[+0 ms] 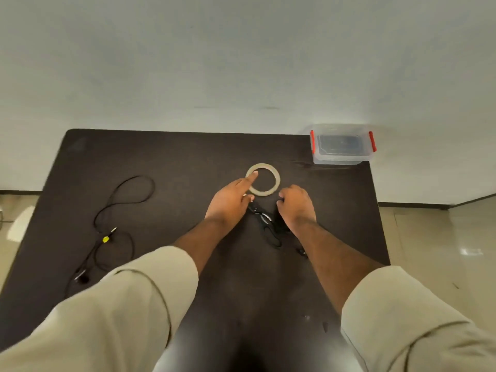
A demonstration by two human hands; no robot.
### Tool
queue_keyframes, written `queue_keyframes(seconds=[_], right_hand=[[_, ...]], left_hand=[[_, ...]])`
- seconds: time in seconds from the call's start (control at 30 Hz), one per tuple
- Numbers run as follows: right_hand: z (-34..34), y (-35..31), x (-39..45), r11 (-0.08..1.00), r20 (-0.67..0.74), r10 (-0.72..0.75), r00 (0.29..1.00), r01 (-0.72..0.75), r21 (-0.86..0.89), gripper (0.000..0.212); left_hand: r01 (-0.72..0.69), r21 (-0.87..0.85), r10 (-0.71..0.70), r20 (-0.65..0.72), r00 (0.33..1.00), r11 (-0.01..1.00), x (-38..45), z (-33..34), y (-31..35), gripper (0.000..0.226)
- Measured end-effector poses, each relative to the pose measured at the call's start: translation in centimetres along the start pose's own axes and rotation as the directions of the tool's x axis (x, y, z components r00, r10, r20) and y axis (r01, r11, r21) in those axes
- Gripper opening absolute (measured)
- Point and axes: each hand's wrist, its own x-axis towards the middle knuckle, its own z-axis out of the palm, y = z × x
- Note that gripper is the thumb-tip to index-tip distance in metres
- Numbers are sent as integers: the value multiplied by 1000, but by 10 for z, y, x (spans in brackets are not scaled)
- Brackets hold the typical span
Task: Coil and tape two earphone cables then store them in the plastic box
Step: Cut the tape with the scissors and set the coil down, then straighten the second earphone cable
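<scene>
One black earphone cable (118,210) with a yellow tag lies loose on the left of the dark table (161,162). A second black earphone cable (268,226) lies bunched between my hands, partly hidden, with an earbud showing beside my right forearm. A beige tape roll (276,178) lies flat just beyond it. My left hand (229,200) touches the roll's left rim with a straight index finger. My right hand (296,206) has its fingers curled down on the bunched cable. The clear plastic box (342,146) with red latches stands lidded at the far right corner.
A pale wall runs behind the table's far edge. Tiled floor shows to the left and right of the table. Beige sleeves cover both upper arms at the bottom of the view.
</scene>
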Motion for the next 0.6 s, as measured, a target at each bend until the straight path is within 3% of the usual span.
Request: queue_keyframes(seconds=[0.13, 0.27, 0.6], right_hand=[[12, -52, -31, 991, 80, -130, 988, 127, 41, 19], [41, -117, -63, 959, 176, -279, 944, 266, 95, 21], [109, -256, -95, 930, 217, -363, 906, 338, 142, 17]], left_hand=[[227, -148, -246, -128, 961, 963, -86, -30, -51, 37], [392, -102, -405, -175, 897, 914, -158, -64, -115, 29], [439, 35, -428, -163, 889, 898, -227, -108, -216, 24]])
